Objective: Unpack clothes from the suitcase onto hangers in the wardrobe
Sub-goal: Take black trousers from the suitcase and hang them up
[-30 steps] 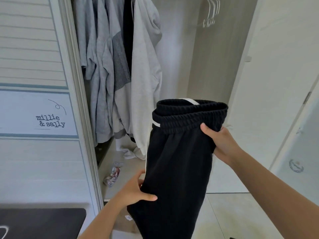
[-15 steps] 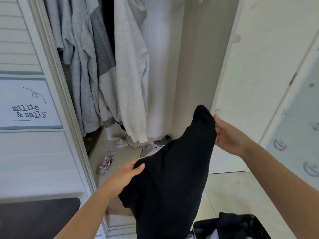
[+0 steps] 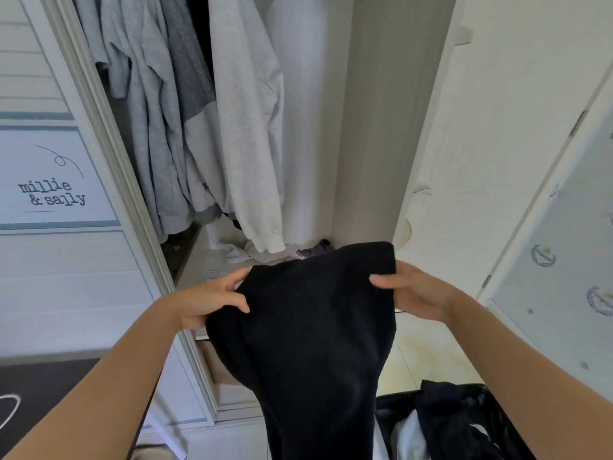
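Black sweatpants (image 3: 315, 336) hang folded over between my two hands in front of the open wardrobe (image 3: 358, 127). My left hand (image 3: 209, 298) grips the fabric's upper left edge. My right hand (image 3: 414, 290) grips its upper right corner, thumb on top. The rest of the pants droop down out of the frame. At bottom right lies the open black suitcase (image 3: 471, 423) with dark and white clothes in it. Several grey and white tops (image 3: 199, 111) hang inside the wardrobe. No hanger is in view.
Small crumpled clothes (image 3: 265, 254) lie on the wardrobe floor. A white sliding door (image 3: 49, 180) with "millie & sally" lettering stands at left, a white door (image 3: 497, 144) at right. A dark mat (image 3: 49, 393) covers the floor at lower left.
The view tilted down, the hangers left the frame and the suitcase came in. My right hand lowered the waistband end, my left hand rose, and both now grip the folded pants level.
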